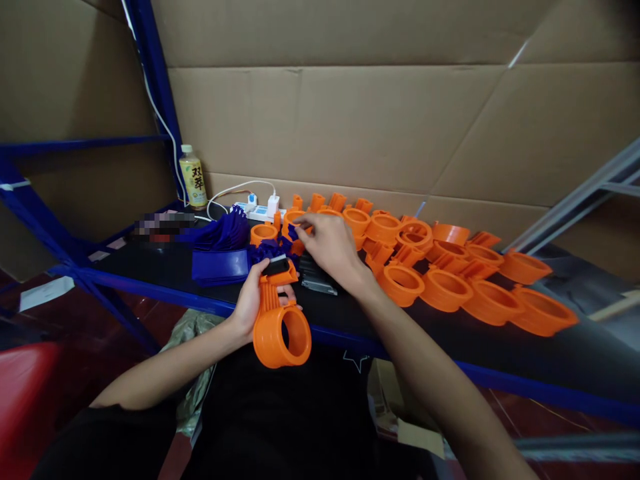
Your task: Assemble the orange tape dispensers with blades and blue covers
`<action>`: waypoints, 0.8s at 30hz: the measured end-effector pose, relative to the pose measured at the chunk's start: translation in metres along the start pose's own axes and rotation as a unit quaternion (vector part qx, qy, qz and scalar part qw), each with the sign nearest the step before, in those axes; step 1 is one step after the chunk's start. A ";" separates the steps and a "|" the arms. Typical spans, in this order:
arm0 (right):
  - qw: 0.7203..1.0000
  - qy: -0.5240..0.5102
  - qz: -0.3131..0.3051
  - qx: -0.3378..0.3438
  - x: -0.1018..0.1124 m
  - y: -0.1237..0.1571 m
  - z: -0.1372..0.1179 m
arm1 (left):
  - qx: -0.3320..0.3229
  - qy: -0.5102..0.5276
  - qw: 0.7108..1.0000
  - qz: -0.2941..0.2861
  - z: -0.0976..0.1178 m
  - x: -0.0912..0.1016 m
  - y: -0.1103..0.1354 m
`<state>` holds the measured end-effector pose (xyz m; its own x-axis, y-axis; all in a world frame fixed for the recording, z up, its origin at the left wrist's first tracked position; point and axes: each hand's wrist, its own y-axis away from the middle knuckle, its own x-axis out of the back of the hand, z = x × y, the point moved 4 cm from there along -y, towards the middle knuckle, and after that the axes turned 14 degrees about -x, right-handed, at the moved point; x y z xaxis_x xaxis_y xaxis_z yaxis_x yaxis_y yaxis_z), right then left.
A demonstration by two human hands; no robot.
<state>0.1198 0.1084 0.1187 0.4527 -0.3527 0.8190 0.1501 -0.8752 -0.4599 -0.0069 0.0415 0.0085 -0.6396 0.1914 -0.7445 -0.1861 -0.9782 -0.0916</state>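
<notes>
My left hand (253,300) is closed round the handle of an orange plastic ring holder (283,337), held over the front edge of the shelf. A black piece with a comb-like toothed edge (277,265) sits at the top of that handle. My right hand (333,247) reaches over the shelf with its fingers pinched. At its fingertips shows a small blue piece (292,232), partly hidden. Below it are a crumpled blue heap (267,251) and a stack of dark flat strips (317,280).
Several orange ring holders (447,290) stand in rows at the right. Folded blue sheets (220,267) lie at the left. Behind are a power strip (260,212) with white cables and a yellow-labelled bottle (193,177). A blue shelf post (155,80) rises at the left.
</notes>
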 end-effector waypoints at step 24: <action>0.932 -0.331 -0.138 0.046 0.017 0.095 0.035 | 0.137 0.000 0.988 -0.068 -0.014 -0.016 0.016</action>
<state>0.1728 0.0311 0.0769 0.8245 0.1892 0.5332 0.4013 -0.8599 -0.3154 0.0106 0.0222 0.0093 -0.5951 0.3191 -0.7376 -0.4646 -0.8855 -0.0082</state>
